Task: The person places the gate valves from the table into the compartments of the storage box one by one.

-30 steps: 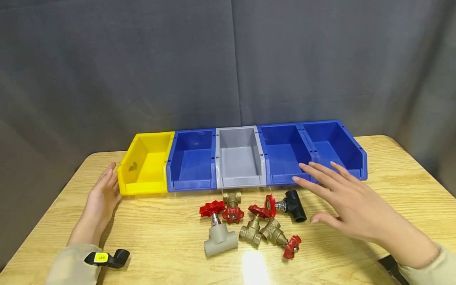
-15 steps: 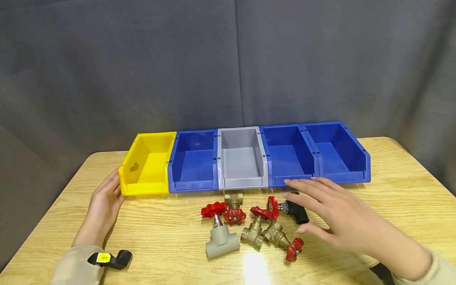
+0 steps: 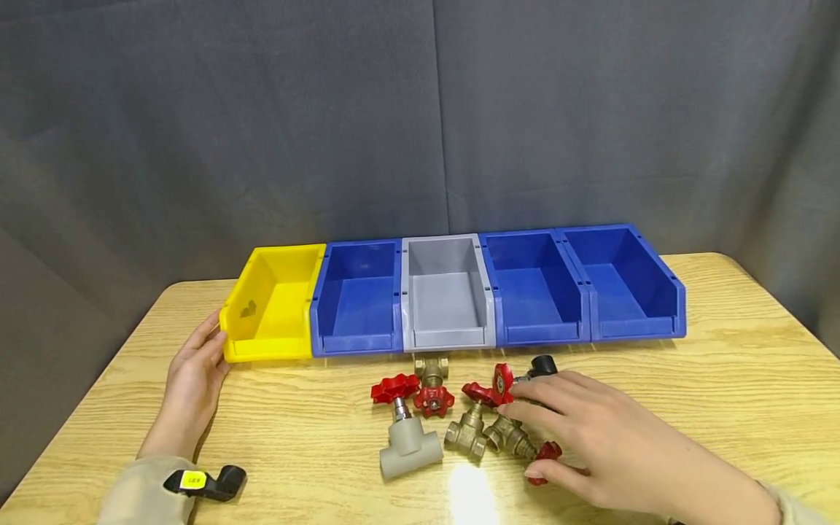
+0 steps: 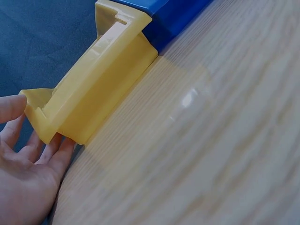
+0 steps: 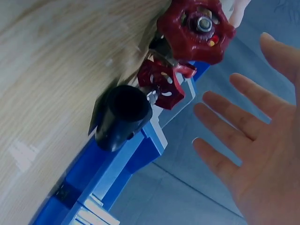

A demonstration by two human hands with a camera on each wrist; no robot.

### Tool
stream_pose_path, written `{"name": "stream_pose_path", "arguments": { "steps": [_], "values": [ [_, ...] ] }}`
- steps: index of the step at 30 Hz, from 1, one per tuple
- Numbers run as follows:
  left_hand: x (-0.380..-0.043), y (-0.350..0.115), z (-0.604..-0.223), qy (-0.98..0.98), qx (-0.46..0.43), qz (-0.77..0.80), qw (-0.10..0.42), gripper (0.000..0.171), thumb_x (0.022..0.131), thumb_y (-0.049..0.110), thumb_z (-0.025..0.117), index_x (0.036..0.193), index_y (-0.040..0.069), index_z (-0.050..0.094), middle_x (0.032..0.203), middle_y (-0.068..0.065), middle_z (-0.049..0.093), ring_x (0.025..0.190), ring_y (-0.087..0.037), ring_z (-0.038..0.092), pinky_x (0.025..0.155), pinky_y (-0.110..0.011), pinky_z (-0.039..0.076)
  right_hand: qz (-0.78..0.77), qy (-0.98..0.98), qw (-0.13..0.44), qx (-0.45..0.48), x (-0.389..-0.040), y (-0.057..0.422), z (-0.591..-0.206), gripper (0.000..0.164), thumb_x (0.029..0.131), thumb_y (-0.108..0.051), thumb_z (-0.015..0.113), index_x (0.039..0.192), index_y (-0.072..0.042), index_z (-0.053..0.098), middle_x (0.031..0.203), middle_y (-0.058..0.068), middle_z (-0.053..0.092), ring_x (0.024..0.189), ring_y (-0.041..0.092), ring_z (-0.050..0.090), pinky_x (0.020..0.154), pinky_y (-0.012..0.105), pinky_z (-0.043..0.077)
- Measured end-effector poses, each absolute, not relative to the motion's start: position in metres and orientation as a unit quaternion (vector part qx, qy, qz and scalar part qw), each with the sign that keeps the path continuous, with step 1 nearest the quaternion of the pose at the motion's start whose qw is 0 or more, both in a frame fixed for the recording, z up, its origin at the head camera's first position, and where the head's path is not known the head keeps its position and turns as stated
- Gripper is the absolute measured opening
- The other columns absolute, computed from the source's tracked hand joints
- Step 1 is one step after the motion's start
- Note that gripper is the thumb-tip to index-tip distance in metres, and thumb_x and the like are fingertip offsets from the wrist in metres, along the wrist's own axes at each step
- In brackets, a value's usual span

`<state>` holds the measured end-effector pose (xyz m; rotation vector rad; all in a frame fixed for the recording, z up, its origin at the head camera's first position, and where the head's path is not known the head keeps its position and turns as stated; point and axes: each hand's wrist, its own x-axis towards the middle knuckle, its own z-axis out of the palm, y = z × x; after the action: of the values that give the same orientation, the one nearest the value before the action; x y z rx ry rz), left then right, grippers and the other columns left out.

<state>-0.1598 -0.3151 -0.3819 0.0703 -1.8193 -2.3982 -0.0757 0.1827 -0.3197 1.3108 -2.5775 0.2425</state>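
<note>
My left hand [image 3: 193, 379] rests against the left side of the yellow bin [image 3: 272, 350]; in the left wrist view its fingertips touch the bin's corner. Over the right part of a valve cluster hovers my right hand [image 3: 610, 445], fingers spread and holding nothing. Beneath and beside it lie a black tee-shaped valve [image 3: 543, 365], partly hidden, and a brass valve [image 3: 505, 435] with a red handwheel [image 3: 547, 453]. Another brass valve [image 3: 467, 436] lies just left of these. The right wrist view shows the black valve [image 5: 117, 119] and red handwheels [image 5: 199, 30] apart from my fingers.
A grey plastic valve [image 3: 408, 446] with a red handle and a further brass valve [image 3: 432, 372] lie left of the cluster. Behind stand a blue bin [image 3: 357, 341], a grey bin [image 3: 448, 337] and two more blue bins [image 3: 543, 333], joined in a row with the yellow one.
My right hand has moved left and down, from in front of the right-hand blue bins to over the valves. My left hand has come closer against the yellow bin.
</note>
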Motion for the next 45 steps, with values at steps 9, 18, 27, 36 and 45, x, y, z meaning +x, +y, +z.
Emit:
{"name": "stream_pose_path", "arguments": {
  "steps": [9,18,27,36,45],
  "values": [
    [-0.16,-0.313,-0.382,-0.609,0.022,-0.789,0.073,0.062,0.104,0.02,0.052,0.158,0.007,0.022,0.136,0.009,0.042,0.118,0.001,0.051,0.094,-0.011,0.045,0.062,-0.896,0.063,0.435,-0.071,0.175,-0.325,0.051,0.093,-0.054,0.063,0.134,-0.026,0.059,0.131,-0.007,0.058,0.12,0.016,0.055,0.099,0.048,0.048],
    [-0.159,-0.313,-0.379,-0.623,0.045,-0.779,0.06,0.061,0.105,0.026,0.049,0.158,0.012,0.023,0.151,0.003,0.032,0.134,-0.007,0.038,0.106,-0.015,0.037,0.064,-0.908,0.018,0.413,-0.07,0.171,-0.331,0.06,0.092,-0.063,0.057,0.139,-0.025,0.056,0.135,-0.006,0.057,0.124,0.019,0.052,0.101,0.05,0.046],
    [-0.159,-0.312,-0.379,-0.622,0.041,-0.779,0.063,0.062,0.106,0.026,0.047,0.159,0.01,0.019,0.156,-0.002,0.026,0.132,-0.006,0.04,0.098,-0.01,0.041,0.073,-0.918,-0.039,0.389,-0.071,0.17,-0.333,0.061,0.091,-0.06,0.062,0.141,-0.026,0.054,0.141,-0.005,0.054,0.129,0.022,0.05,0.104,0.055,0.043],
    [-0.158,-0.311,-0.378,-0.63,0.063,-0.772,0.054,0.061,0.106,0.029,0.046,0.159,0.014,0.02,0.158,-0.001,0.024,0.139,-0.012,0.031,0.113,-0.021,0.029,0.082,-0.914,-0.076,0.389,-0.072,0.169,-0.336,0.064,0.089,-0.054,0.069,0.144,-0.028,0.051,0.144,-0.004,0.051,0.131,0.026,0.048,0.104,0.057,0.042],
    [-0.157,-0.31,-0.377,-0.63,0.077,-0.771,0.055,0.061,0.105,0.032,0.048,0.159,0.017,0.022,0.161,-0.001,0.021,0.14,-0.013,0.03,0.116,-0.025,0.023,0.083,-0.913,-0.056,0.396,-0.073,0.171,-0.338,0.073,0.08,-0.037,0.081,0.145,-0.022,0.05,0.139,-0.005,0.053,0.126,0.021,0.049,0.103,0.052,0.044]
  ]
}}
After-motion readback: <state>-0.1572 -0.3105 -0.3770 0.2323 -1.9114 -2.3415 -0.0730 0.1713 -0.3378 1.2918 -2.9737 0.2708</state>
